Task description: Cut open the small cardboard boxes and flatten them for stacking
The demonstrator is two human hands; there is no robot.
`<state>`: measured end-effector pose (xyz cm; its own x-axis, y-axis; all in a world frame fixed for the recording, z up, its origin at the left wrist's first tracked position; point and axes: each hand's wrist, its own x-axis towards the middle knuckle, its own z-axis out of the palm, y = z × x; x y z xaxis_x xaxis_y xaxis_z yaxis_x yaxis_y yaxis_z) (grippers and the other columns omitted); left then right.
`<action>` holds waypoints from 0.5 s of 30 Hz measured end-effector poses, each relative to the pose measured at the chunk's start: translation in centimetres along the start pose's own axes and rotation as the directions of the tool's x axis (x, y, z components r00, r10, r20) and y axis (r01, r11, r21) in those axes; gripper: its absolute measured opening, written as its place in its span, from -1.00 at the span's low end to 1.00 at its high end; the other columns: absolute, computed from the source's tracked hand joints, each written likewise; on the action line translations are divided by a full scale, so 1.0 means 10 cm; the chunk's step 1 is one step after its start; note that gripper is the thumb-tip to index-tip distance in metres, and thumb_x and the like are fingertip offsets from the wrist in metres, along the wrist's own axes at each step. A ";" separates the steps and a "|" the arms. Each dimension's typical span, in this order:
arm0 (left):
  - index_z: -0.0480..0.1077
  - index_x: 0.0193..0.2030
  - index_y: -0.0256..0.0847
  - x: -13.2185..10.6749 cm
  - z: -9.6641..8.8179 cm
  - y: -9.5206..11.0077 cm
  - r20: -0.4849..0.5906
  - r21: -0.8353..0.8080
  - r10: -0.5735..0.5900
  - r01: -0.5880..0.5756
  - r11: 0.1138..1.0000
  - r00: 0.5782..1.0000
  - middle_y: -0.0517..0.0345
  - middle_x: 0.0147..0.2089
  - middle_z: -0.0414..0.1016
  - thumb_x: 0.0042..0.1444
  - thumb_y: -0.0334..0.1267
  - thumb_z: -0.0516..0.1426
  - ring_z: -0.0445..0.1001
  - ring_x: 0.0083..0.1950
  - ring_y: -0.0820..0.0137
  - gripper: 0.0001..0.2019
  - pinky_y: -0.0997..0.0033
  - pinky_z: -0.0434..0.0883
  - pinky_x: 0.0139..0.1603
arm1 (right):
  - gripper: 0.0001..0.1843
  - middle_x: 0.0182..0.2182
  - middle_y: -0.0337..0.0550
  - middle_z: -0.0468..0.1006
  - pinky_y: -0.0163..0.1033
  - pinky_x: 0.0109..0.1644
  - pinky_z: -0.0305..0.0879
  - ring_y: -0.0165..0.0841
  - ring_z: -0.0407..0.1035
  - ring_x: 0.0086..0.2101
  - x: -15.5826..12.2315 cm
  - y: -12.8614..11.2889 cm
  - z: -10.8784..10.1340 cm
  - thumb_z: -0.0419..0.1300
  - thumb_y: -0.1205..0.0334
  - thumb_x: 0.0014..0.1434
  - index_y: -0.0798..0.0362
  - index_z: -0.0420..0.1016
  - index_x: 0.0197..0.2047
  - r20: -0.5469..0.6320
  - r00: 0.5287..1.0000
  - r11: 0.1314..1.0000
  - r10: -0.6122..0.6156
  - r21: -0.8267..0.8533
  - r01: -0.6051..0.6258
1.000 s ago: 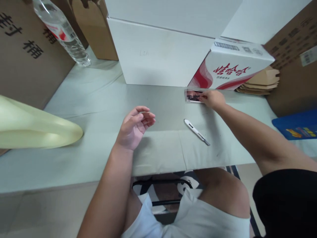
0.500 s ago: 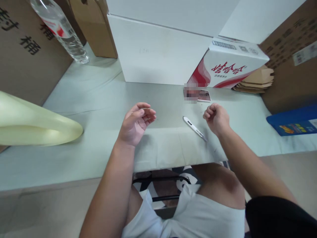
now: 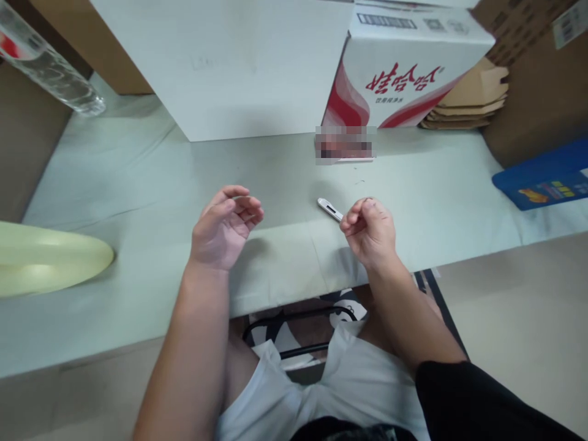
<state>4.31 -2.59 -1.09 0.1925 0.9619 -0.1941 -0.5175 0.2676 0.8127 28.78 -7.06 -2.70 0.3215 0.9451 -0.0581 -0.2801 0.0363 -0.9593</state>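
My left hand [image 3: 225, 229] hovers over the table's near half, palm turned inward. Its fingers are loosely curled and apart from the thumb, with nothing visible between them. Over to the right, my right hand [image 3: 370, 233] is closed, fingers bent in against the thumb. Whatever it may hold is hidden. A white digital thermometer [image 3: 327, 208] with a small dark display lies slantwise on the table; its lower end is covered by my right hand. I cannot tell whether they touch.
Pale green cloth covers the table [image 3: 275, 177]. Behind stand a white box [image 3: 248, 73] and a red-and-white carton [image 3: 395, 67], with a partly blurred flat item [image 3: 356, 159] before them. A water bottle [image 3: 59, 73], pale yellow object [image 3: 50, 257] and blue package [image 3: 542, 184] flank the space.
My right hand has moved left and now covers the thermometer's lower end. The view has shifted, so the boxes and bottle sit higher and further left. My left hand keeps its loose curl.
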 end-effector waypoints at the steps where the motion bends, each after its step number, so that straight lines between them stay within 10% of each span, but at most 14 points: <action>1: 0.55 -0.28 -0.10 0.01 0.00 -0.01 -0.001 -0.001 -0.003 0.003 1.000 1.000 0.20 -0.34 0.63 -0.13 -0.12 0.44 0.57 -0.27 0.39 -0.72 0.40 0.56 -0.13 | -0.44 -0.64 -0.42 0.29 -0.32 -0.52 0.28 -0.47 0.30 -0.61 -0.01 -0.02 0.00 0.41 -0.33 0.03 -0.07 0.30 -0.45 0.014 1.000 1.000 -0.022 -0.017 0.022; 5: 0.55 -0.28 -0.10 0.03 0.02 -0.04 -0.008 0.007 0.001 -0.001 1.000 1.000 0.18 -0.33 0.62 -0.10 -0.13 0.41 0.58 -0.26 0.38 -0.75 0.39 0.56 -0.13 | -0.44 -0.69 -0.39 0.18 -0.26 -0.50 0.13 -0.46 0.15 -0.62 -0.14 -0.19 -0.07 0.26 -0.16 0.30 -0.05 0.20 -0.57 0.259 0.946 0.971 -0.193 -0.089 0.222; 8: 0.54 -0.28 -0.11 0.03 0.02 -0.04 -0.014 0.005 -0.001 0.001 1.000 1.000 0.18 -0.33 0.61 -0.10 -0.14 0.41 0.58 -0.27 0.39 -0.75 0.40 0.56 -0.13 | -0.49 -0.68 -0.37 0.27 -0.26 -0.44 0.10 -0.48 0.15 -0.60 -0.26 -0.40 -0.14 0.29 0.09 0.34 -0.01 0.29 -0.61 0.781 0.622 0.902 -0.056 -0.227 0.366; 10: 0.55 -0.30 -0.11 0.03 0.02 -0.02 -0.028 0.007 0.001 0.000 1.000 1.000 0.18 -0.35 0.61 -0.13 -0.13 0.41 0.58 -0.28 0.39 -0.74 0.41 0.57 -0.15 | -0.77 -0.51 -0.31 0.55 -0.28 -0.33 0.23 -0.46 0.35 -0.48 -0.27 -0.51 -0.17 0.36 0.19 0.27 -0.01 0.53 -0.42 0.855 0.466 0.818 0.226 -0.426 0.385; 15: 0.56 -0.31 -0.11 0.00 0.01 0.01 -0.049 0.007 0.004 -0.004 1.000 0.999 0.18 -0.36 0.61 -0.17 -0.12 0.43 0.57 -0.30 0.39 -0.73 0.43 0.58 -0.18 | -0.63 -0.63 -0.36 0.38 -0.29 -0.39 0.10 -0.48 0.18 -0.55 -0.17 -0.50 -0.21 0.27 0.04 0.31 0.03 0.45 -0.48 0.639 0.679 0.594 0.362 -0.719 0.360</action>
<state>4.33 -2.57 -0.93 0.1489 0.9647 -0.2174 -0.5124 0.2633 0.8174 31.57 -9.50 1.64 -0.4607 0.8624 -0.2099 0.6002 0.1284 -0.7895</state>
